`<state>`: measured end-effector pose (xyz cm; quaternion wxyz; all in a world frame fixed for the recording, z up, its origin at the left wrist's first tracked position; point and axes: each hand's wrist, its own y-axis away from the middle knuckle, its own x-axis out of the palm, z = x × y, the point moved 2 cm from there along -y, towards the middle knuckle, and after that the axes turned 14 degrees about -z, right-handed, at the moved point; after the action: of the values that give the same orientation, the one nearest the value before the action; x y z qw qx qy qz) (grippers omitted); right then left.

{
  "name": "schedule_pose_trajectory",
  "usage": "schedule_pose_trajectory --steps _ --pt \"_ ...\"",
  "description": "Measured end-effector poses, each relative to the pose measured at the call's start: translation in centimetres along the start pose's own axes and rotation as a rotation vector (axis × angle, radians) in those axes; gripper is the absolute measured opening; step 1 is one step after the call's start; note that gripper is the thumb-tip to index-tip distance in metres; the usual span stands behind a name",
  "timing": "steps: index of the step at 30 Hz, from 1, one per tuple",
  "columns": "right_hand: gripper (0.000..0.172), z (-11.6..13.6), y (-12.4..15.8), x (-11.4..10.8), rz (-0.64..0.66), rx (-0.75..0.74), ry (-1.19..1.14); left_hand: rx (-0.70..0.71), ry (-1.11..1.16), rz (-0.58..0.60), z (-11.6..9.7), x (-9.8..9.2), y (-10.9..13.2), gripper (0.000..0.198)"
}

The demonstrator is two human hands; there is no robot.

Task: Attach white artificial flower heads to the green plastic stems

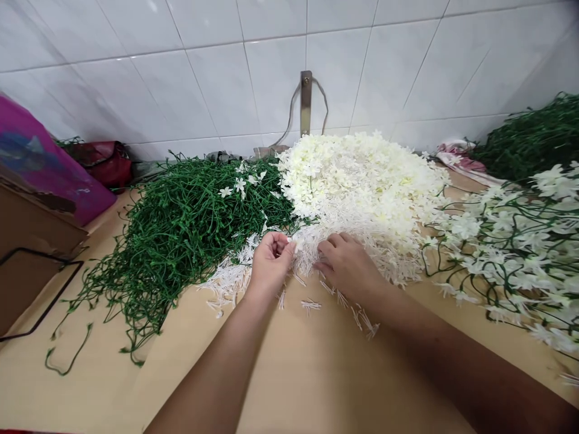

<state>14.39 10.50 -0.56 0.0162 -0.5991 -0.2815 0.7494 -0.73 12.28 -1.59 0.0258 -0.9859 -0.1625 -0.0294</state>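
Observation:
My left hand (273, 260) is closed in a pinch on a small white flower (296, 244) at the middle of the view. To its right, my right hand (346, 262) reaches into a heap of thin white stamens (371, 232), fingers curled down; what its fingertips hold, if anything, is hidden. Behind both hands rises a big pile of white blossoms (362, 172). A tangle of green plastic stems (194, 217) lies to the left, with a few white flowers (239, 185) on top.
Assembled white flowers on green stems (520, 241) spread at the right, with more green stems (534, 135) behind. A cardboard box (36, 235), a purple bag (49, 163) and a red pouch (106, 163) stand left. A metal strip (306, 102) leans on the tiled wall (217, 78).

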Motion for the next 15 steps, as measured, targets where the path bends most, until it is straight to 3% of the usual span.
schedule_pose_trajectory --steps 6,9,12,15 --pt "0.015 -0.3 -0.8 -0.1 -0.019 0.073 -0.101 -0.010 -0.025 0.006 0.2 -0.2 -0.2 0.012" --pt "0.023 0.1 -1.0 0.0 -0.024 0.014 -0.105 -0.011 -0.038 0.002 0.3 -0.3 -0.3 0.012" --pt "0.018 0.8 -1.3 0.5 0.023 -0.065 -0.033 -0.002 -0.058 0.015 0.4 -0.4 -0.3 0.011" --pt "0.016 0.3 -1.8 0.6 -0.019 -0.017 -0.106 0.011 -0.067 0.012 0.5 -0.5 -0.3 0.011"
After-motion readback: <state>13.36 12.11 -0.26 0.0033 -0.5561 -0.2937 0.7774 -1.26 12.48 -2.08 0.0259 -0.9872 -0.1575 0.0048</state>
